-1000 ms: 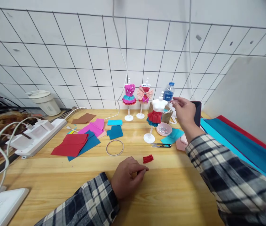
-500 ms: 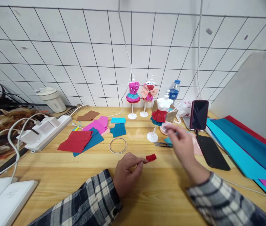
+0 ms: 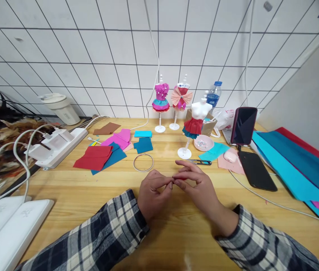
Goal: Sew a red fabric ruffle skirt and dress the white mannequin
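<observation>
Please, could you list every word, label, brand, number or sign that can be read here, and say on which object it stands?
No text is sharp enough to quote.
Bottle label: white characters, too blurred.
White cup: small mark, too small.
Plastic bag: red print, unreadable.
Flat white boxes: faint marks, unreadable.

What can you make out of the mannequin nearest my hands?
The mannequin has a bare, glossy white torso, plastic by its look, with a beaded-looking neck. Round its hips sits a gathered skirt, red over dark teal. Below, a slender white stem meets a round white base, standing on the wooden table. The pink bowl is just right of the stem. Neither hand holds it.
</observation>
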`<action>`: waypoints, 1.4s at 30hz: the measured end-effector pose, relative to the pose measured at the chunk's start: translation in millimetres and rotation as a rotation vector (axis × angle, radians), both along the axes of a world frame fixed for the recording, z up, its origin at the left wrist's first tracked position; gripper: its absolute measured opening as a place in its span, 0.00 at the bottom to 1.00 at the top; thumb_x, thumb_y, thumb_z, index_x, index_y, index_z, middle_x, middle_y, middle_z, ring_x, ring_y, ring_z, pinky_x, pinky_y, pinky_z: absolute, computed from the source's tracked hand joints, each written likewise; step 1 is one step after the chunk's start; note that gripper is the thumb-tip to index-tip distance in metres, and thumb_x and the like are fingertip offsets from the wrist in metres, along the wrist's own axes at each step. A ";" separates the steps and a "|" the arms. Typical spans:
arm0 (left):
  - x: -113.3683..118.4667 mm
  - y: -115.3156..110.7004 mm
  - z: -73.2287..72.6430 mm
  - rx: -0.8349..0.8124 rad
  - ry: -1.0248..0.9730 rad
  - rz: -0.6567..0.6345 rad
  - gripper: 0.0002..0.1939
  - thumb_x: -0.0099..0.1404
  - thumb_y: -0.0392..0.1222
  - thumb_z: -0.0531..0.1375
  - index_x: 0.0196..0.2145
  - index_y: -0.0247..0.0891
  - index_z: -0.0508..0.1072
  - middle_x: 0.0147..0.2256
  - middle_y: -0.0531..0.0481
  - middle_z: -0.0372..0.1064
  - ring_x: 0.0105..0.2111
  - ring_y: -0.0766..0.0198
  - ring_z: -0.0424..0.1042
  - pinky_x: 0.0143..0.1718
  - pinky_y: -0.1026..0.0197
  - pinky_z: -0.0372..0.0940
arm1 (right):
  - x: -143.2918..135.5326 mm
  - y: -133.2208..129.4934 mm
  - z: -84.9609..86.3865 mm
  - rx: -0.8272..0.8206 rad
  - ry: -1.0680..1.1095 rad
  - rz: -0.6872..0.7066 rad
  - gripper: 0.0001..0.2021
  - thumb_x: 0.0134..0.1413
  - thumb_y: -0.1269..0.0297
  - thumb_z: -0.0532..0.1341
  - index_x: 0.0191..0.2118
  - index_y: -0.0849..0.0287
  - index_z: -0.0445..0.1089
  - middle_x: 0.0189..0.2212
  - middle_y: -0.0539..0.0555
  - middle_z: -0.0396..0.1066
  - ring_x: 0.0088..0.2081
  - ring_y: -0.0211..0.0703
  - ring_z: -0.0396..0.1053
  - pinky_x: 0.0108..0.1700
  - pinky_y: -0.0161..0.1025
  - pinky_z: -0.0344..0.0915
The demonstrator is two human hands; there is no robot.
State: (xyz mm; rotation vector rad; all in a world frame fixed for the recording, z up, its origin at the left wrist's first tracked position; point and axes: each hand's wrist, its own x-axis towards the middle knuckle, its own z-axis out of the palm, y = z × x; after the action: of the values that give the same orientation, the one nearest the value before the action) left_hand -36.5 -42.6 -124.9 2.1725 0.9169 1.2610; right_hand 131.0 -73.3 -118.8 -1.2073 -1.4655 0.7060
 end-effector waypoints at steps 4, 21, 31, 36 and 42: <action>1.7 -0.4 -0.8 -0.012 0.019 0.019 0.10 0.63 0.35 0.58 0.33 0.40 0.80 0.20 0.52 0.72 0.24 0.66 0.67 0.29 0.62 0.62 | 0.9 -0.9 -5.5 0.128 -0.105 -0.075 0.04 0.54 0.64 0.66 0.34 0.49 0.80 0.53 0.55 0.72 0.42 0.45 0.74 0.45 0.45 0.74; 1.5 0.4 -2.0 -0.144 0.140 -0.081 0.09 0.63 0.39 0.58 0.27 0.38 0.76 0.21 0.52 0.69 0.25 0.66 0.66 0.30 0.62 0.59 | 20.8 6.4 -9.7 -0.057 -0.131 0.198 0.04 0.55 0.62 0.65 0.32 0.55 0.75 0.65 0.56 0.57 0.59 0.52 0.64 0.57 0.52 0.65; -4.5 1.0 -0.3 -0.038 0.269 -0.105 0.14 0.65 0.48 0.57 0.25 0.39 0.66 0.26 0.50 0.67 0.30 0.62 0.64 0.37 0.56 0.58 | 54.1 8.6 -9.9 0.006 -0.243 0.013 0.07 0.58 0.60 0.62 0.32 0.54 0.76 0.57 0.56 0.67 0.58 0.50 0.66 0.60 0.53 0.60; 6.2 1.4 2.0 0.039 0.362 -0.092 0.12 0.67 0.47 0.56 0.28 0.38 0.68 0.32 0.48 0.70 0.36 0.59 0.65 0.43 0.53 0.57 | 108.7 16.2 -36.8 -0.150 -0.446 0.031 0.09 0.55 0.57 0.63 0.34 0.51 0.80 0.42 0.53 0.78 0.45 0.49 0.75 0.52 0.51 0.69; 40.1 13.7 -1.3 0.127 0.475 -0.037 0.14 0.69 0.51 0.55 0.34 0.40 0.72 0.37 0.49 0.73 0.40 0.58 0.65 0.43 0.52 0.54 | 115.6 16.4 -41.1 -0.130 -0.427 -0.048 0.10 0.55 0.56 0.63 0.37 0.51 0.81 0.42 0.54 0.78 0.46 0.49 0.74 0.53 0.48 0.68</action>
State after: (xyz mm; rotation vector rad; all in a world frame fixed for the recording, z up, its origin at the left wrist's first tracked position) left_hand 3.5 -28.9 -126.2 2.6376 0.9870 0.8129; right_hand 246.6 -56.9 -159.9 -1.5569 -1.7514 0.5365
